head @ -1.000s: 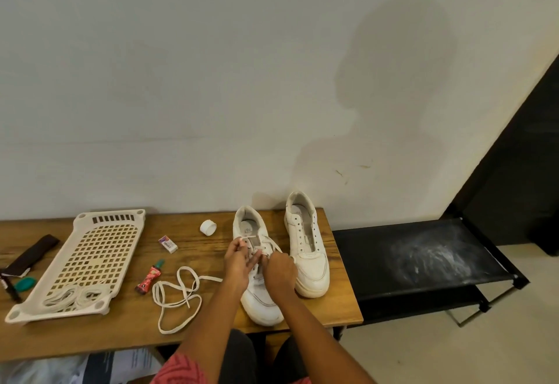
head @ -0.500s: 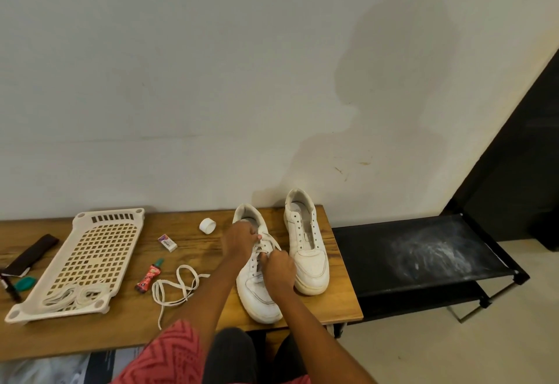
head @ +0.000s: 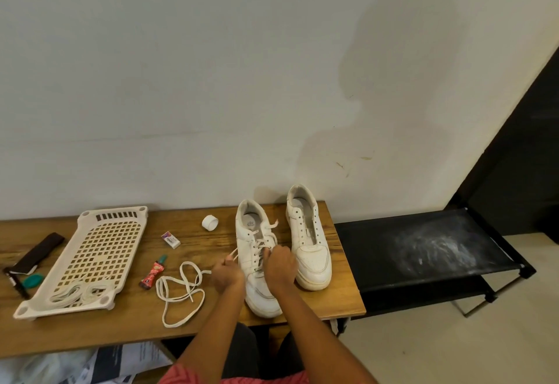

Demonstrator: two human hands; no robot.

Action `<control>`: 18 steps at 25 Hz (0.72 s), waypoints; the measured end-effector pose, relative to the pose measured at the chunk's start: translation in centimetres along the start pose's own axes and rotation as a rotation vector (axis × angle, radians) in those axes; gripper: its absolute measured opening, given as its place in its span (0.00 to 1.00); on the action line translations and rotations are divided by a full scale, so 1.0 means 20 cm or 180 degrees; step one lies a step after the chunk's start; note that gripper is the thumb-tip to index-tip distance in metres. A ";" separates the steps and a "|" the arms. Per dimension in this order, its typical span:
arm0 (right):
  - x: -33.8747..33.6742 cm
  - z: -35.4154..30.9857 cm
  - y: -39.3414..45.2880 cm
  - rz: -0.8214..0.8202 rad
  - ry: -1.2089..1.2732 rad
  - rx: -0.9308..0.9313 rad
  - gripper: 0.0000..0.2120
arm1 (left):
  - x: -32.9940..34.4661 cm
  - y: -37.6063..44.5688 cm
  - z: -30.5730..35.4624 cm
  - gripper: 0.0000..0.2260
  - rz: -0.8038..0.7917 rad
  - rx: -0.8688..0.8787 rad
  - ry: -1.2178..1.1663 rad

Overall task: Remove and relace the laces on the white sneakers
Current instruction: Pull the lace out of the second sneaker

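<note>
Wooden bench (head: 90, 335): left hand (head: 226, 275) pinches lace end (head: 232, 253) pulled sideways, right hand (head: 279, 265) fingers curled onto lacing of near sneaker (head: 257, 262), likely steadying it.

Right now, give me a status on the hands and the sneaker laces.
Left hand pinches a lace end; right hand on the laced sneaker. Other sneaker unlaced. Loose lace lies beside, nothing blocking.

Both hands (head: 254, 271) pinch laces (head: 262, 243) on left sneaker (head: 257, 262)
</note>
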State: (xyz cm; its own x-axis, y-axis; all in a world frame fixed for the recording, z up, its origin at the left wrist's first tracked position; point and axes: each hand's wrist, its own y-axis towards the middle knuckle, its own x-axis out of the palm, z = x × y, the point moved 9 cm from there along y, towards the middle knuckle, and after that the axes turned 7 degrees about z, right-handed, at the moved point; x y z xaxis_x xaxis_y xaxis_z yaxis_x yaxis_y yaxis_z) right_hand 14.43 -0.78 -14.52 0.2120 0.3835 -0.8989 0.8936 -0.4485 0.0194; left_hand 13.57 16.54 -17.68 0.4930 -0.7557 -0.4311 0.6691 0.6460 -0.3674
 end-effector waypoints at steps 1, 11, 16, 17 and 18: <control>0.00 0.00 0.00 -0.0014 -0.0002 0.0009 0.19 | 0.00 -0.01 0.07 0.13 0.0049 0.0230 0.0082; 0.01 0.01 0.04 -0.0097 -0.0018 -0.0086 0.14 | 0.25 -0.20 0.59 0.11 -0.0379 0.2851 0.1469; 0.00 -0.02 0.02 -0.0013 -0.0052 -0.0086 0.14 | 0.11 -0.03 0.17 0.13 -0.0169 -0.0046 -0.0899; 0.00 -0.03 0.02 -0.0020 -0.0087 -0.0125 0.14 | 0.06 -0.01 0.08 0.14 0.0043 -0.0566 -0.1139; 0.00 -0.03 0.02 -0.0025 -0.0120 -0.0166 0.14 | 0.03 0.02 0.02 0.15 0.0135 -0.0935 -0.1259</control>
State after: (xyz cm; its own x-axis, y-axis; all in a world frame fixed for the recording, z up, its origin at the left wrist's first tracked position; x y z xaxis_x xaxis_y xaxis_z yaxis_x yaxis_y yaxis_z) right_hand 15.03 -0.34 -14.29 0.1908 0.3558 -0.9149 0.9148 -0.4025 0.0342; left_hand 14.37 16.36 -17.64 0.7278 -0.6741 -0.1258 0.4868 0.6371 -0.5976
